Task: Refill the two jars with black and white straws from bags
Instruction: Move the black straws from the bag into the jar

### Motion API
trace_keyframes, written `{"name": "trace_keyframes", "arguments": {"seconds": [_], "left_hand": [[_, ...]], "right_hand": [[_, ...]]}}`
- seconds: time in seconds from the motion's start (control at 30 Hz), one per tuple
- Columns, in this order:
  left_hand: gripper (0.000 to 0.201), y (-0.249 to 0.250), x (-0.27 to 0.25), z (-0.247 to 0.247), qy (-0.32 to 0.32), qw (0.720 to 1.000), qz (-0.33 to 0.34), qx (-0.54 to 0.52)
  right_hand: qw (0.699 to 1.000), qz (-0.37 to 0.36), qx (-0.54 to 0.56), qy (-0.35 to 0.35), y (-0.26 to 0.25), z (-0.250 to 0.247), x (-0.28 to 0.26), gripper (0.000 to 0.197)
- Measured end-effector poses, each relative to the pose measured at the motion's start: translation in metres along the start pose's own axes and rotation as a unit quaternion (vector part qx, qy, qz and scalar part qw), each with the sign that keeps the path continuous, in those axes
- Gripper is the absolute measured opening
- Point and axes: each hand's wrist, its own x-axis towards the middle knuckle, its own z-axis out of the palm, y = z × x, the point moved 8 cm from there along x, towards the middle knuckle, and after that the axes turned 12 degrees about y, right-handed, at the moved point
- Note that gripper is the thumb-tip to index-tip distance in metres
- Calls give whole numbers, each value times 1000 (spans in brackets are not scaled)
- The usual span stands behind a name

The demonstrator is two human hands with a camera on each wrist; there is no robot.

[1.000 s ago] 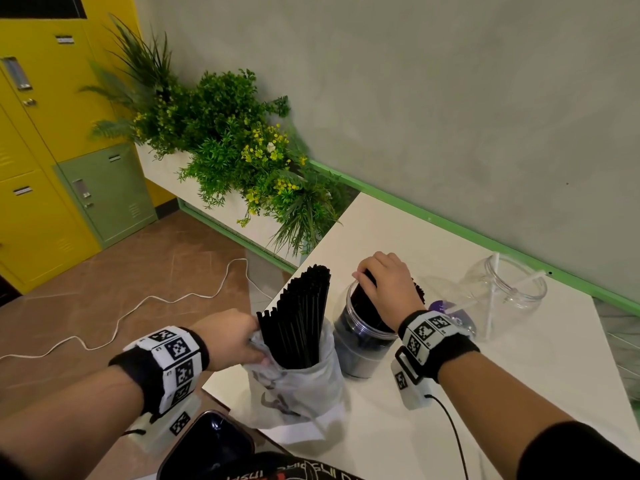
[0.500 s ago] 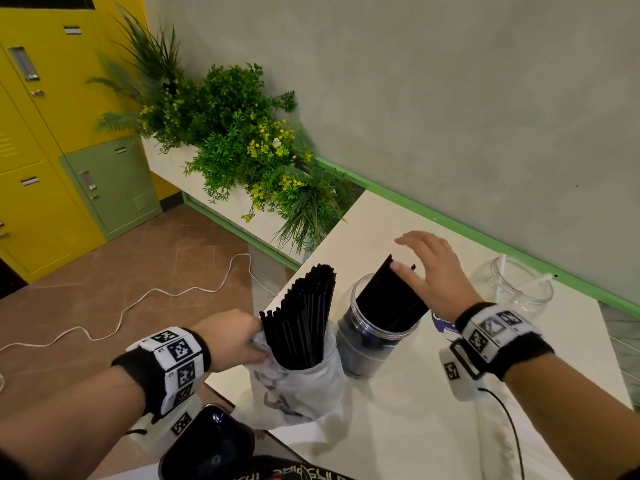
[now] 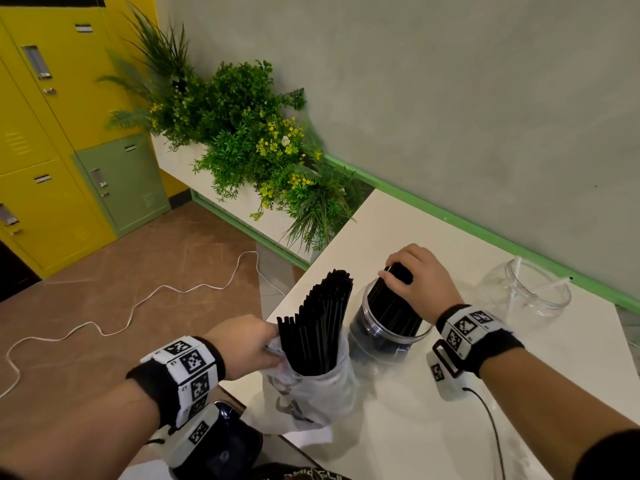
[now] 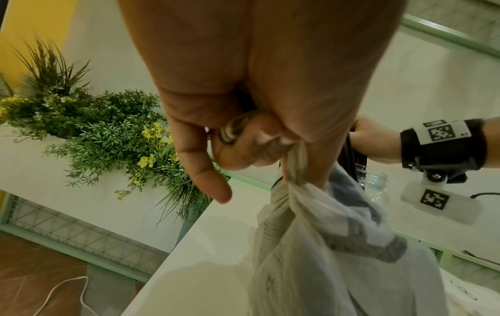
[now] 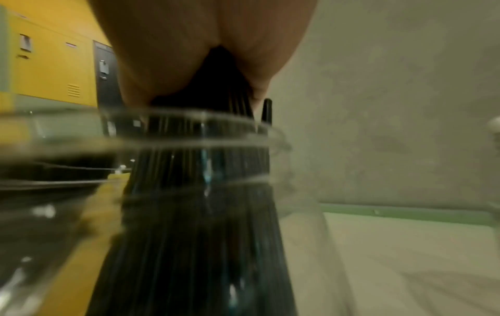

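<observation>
Near the table's left edge, left hand point(image 3: 247, 344) pinches the bag point(image 3: 311, 393) of black straws point(image 3: 320, 327); right hand point(image 3: 420, 282) grips the straw bundle point(image 3: 391, 306) standing in the jar point(image 3: 374, 341).

Head camera looks forward and down over the white table point(image 3: 408, 427) from above. Left wrist camera sits close behind the left hand point(image 4: 243, 102), facing along the fingers. Right wrist camera presses near the jar point(image 5: 205, 136); its picture is blurred, apparently level with the rim. All views share the table.
</observation>
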Motion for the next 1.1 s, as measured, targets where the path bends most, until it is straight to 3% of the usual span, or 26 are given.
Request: {"name": "trace_keyframes", "arguments": {"seconds": [0.07,0.13,0.2,0.27,0.4,0.57,0.7,0.8,0.93,1.03,1.1], "left_hand": [[27,1,-1,-1,5,1000,8,-4],[23,2,-3,0,3,1000,14,-10],[12,1,-5,3,-1,1000,14,-16],[16,1,-8,4,3,1000,14,-20],[18,0,-15,2,34,999,24,-22],[34,-6,-24,7,52,997,27,-43],[32,-8,-26,11,61,996,33,-60],[18,-7,-24,10,80,992,28,-94],[5,-4,-18,0,121,972,8,-200],[44,-8,-10,-7,147,957,-18,-251],[75,-13,-3,-2,129,965,-41,-224]], "right_hand": [[997,-11,-59,-46,-3,6,-1,26],[994,-5,-106,-29,-10,0,-4,32],[997,-3,-52,47,-35,-18,-9,39],[994,10,74,84,-66,-25,-25,47],[957,103,267,-49,-104,17,-69,92],[910,216,340,-94,-103,54,-80,123],[864,300,384,-129,-98,81,-87,138],[868,289,371,-157,-101,93,-92,129],[917,217,323,-88,-112,72,-80,93],[935,186,302,-25,-109,54,-75,80],[936,187,293,-46,-105,57,-81,78]]}}
